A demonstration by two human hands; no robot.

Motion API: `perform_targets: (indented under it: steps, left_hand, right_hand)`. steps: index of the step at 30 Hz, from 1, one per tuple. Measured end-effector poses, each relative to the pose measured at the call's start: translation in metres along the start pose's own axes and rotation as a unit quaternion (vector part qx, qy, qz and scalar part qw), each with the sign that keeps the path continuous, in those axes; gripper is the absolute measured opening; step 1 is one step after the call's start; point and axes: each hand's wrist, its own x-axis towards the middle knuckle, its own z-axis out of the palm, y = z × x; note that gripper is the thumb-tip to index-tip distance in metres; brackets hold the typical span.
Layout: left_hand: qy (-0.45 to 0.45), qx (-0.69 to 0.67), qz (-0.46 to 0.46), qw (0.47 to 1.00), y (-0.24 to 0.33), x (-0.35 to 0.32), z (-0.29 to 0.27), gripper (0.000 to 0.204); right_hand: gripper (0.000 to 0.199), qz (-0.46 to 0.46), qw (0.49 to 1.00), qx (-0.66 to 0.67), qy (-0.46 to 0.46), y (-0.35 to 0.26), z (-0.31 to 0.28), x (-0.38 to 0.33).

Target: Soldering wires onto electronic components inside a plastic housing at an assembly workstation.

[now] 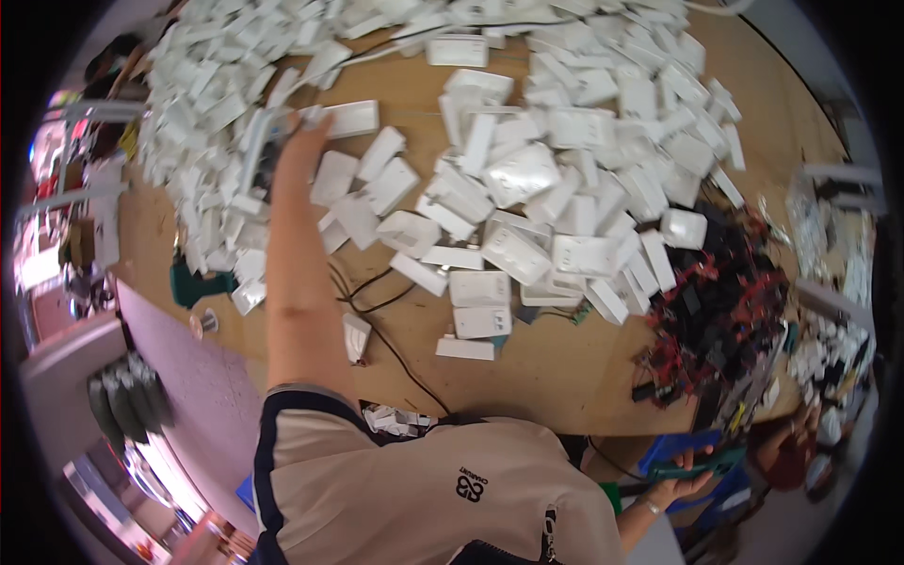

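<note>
My left hand (299,141) is stretched far out over the wooden table (556,377) and into a big heap of white plastic switch covers (527,179). Its fingertips touch a white cover (350,119), and a long white piece (256,141) lies against its left side. The hand is blurred, so its grip does not show. My right hand (680,486) is low at the right, beside my torso, closed around a teal hand tool (718,461). A band circles that wrist.
A pile of black and red small parts (725,311) lies at the table's right. Black cables (377,301) cross the wood near my left arm. A teal tool (200,284) lies at the left edge, and a blue bin (680,447) sits by my right hand.
</note>
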Motion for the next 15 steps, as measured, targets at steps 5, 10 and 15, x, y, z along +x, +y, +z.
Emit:
perform_targets:
  steps: [5, 10, 15]
  left_hand:
    - [-0.101, -0.034, -0.038, 0.994, 0.06, -0.018, -0.016, 0.089]
    - [-0.138, -0.098, 0.265, 0.949, 0.093, -0.09, 0.032, 0.085]
    - [-0.281, -0.099, 0.166, 0.94, 0.144, -0.152, 0.05, 0.084]
  right_hand:
    - [0.059, -0.014, 1.0, -0.009, 0.011, 0.004, -0.005, -0.01]
    - [0.058, 0.017, 0.998, 0.014, -0.064, 0.013, -0.004, -0.009]
    - [0.058, 0.031, 0.993, -0.007, -0.111, 0.018, 0.001, 0.0]
